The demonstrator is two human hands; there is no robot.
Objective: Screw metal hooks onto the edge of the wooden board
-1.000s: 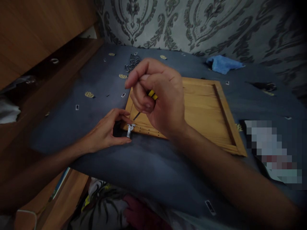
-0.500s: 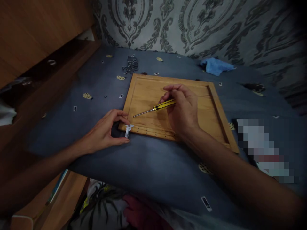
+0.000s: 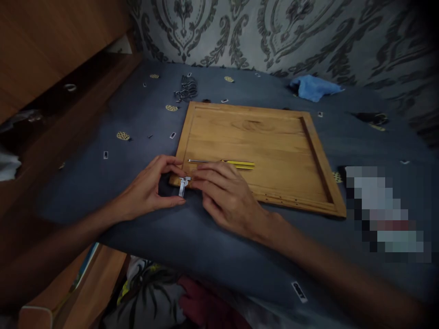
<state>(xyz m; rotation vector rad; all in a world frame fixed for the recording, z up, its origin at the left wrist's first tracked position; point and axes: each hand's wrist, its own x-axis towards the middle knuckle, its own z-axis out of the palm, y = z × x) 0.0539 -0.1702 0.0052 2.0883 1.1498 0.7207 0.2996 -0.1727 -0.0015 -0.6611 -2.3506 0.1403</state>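
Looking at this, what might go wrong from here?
The metal hinge might shift on the wooden panel if the left hand loosens. The yellow screwdriver, lying on the panel beside the right hand, could get knocked. The tiny screw-like piece on the dark cloth could easily get lost.

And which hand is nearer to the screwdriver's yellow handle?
Right. The right hand is just on the near side of the yellow handle; the left hand is farther off to the left, at the metal hinge.

Dim, dark-cornered, pixelated at right.
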